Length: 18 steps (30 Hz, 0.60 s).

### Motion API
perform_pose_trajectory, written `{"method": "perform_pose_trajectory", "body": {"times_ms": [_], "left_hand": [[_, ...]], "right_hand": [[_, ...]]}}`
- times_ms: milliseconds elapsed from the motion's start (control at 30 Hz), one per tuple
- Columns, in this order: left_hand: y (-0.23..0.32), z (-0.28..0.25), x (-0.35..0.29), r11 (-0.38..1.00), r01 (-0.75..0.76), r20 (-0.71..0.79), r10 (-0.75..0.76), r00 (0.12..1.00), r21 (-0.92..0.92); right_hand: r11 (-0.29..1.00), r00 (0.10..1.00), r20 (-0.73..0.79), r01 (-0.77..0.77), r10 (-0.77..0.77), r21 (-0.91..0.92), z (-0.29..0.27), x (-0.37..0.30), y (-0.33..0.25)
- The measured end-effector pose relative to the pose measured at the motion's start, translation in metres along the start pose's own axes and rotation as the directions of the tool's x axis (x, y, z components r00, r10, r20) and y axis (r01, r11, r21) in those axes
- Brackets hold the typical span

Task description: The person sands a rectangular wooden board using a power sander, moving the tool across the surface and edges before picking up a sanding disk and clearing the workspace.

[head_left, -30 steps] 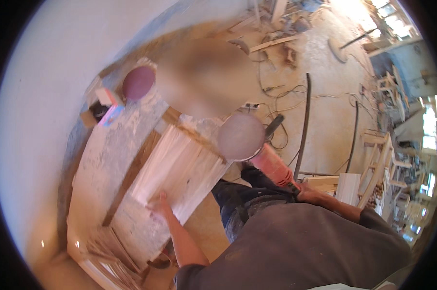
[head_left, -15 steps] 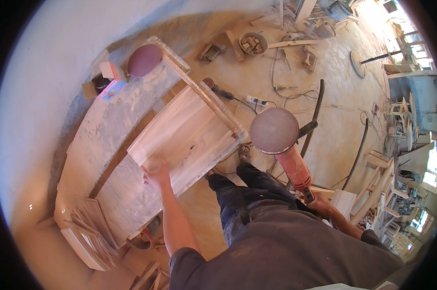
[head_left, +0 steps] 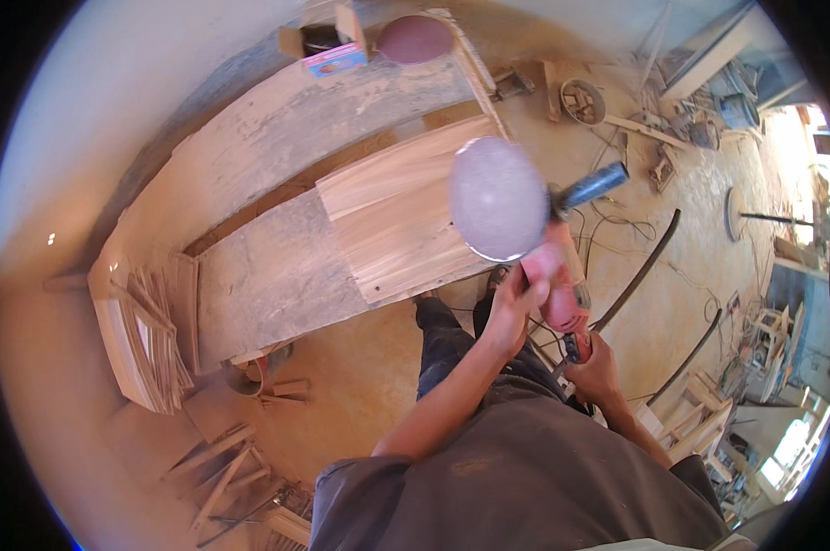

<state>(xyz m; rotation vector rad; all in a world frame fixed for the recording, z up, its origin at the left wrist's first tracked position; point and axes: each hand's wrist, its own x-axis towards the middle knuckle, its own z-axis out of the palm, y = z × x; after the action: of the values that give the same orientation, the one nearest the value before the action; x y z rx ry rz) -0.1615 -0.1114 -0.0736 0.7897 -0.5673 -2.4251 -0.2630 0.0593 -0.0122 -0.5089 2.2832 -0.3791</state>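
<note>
Both our forearms reach forward from our torso, slanting inward. Our left hand sits farther out from it, thumb uppermost, the fingers' closure unclear; our right hand, nearer the torso, is curled into a firm grip.

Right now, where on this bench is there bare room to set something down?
The main bare patch is grey bench top between the wood strips and the wood panel. A second lies beyond the long gap, left of the open box. It's crowded at the far right end, with the box and purple disc, and the sander hides part of the panel.
</note>
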Motion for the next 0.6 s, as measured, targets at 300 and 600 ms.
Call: {"method": "perform_pose_trajectory", "body": {"times_ms": [300, 600], "left_hand": [[0.062, -0.093, 0.029, 0.850, -0.007, 0.090, 0.064, 0.994, -0.527], [0.035, -0.159, -0.046, 0.990, -0.067, -0.502, -0.005, 0.865, -0.125]], "right_hand": [[0.807, 0.833, 0.540, -0.232, -0.124, 0.543, 0.064, 0.025, -0.076], [0.942, 0.885, 0.326, 0.328, -0.332, 0.067, 0.150, 0.042, -0.050]]}}
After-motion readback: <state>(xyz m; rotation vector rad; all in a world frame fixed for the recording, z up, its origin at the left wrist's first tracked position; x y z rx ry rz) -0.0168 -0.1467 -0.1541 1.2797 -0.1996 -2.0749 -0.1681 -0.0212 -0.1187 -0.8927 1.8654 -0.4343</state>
